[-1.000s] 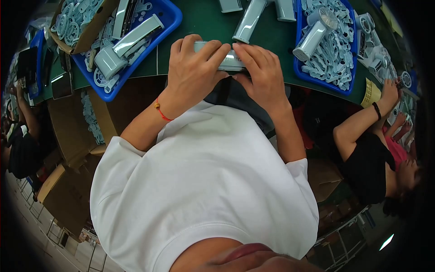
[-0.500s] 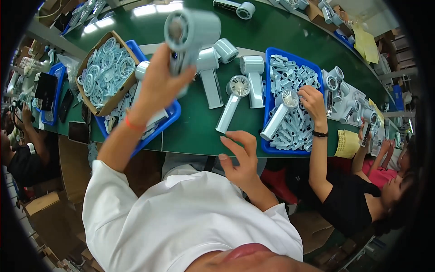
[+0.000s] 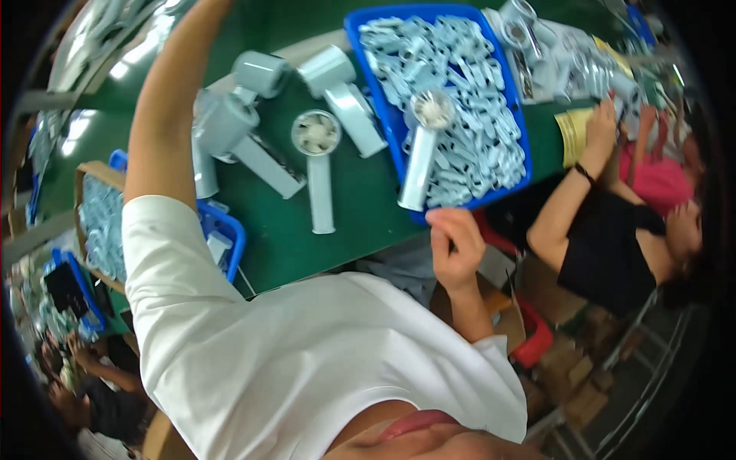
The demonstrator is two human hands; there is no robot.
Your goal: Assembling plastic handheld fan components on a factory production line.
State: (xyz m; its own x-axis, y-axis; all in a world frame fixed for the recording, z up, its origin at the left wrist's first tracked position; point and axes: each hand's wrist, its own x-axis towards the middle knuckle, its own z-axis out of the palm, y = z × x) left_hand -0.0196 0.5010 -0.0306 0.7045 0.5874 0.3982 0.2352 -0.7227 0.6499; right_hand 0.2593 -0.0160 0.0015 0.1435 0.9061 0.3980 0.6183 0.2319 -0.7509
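My left arm (image 3: 165,115) stretches to the far left and its hand is past the upper edge of the picture. My right hand (image 3: 458,249) hovers by the near edge of a blue tray (image 3: 392,153), its fingers bent, the thumb apart from them and nothing held. Closest to it is a pale blue handheld fan (image 3: 419,169) with an exposed white blade wheel, lying across small pale blue plastic parts (image 3: 479,115) in the tray. To its left, another such fan (image 3: 320,188) lies on the green table. More fan bodies (image 3: 356,115) lie beyond it.
At the left stand a cardboard box (image 3: 96,170) of pale blue parts and another blue tray (image 3: 238,241). A co-worker's hand (image 3: 602,126) is at the right, near yellow paper (image 3: 571,138) and a group of fans (image 3: 529,34). Other people sit at the lower left.
My left hand, which held a fan, has gone out of view at the top. My right hand has moved right to the tray's edge. The co-worker's hand has left the tray. The view has turned.
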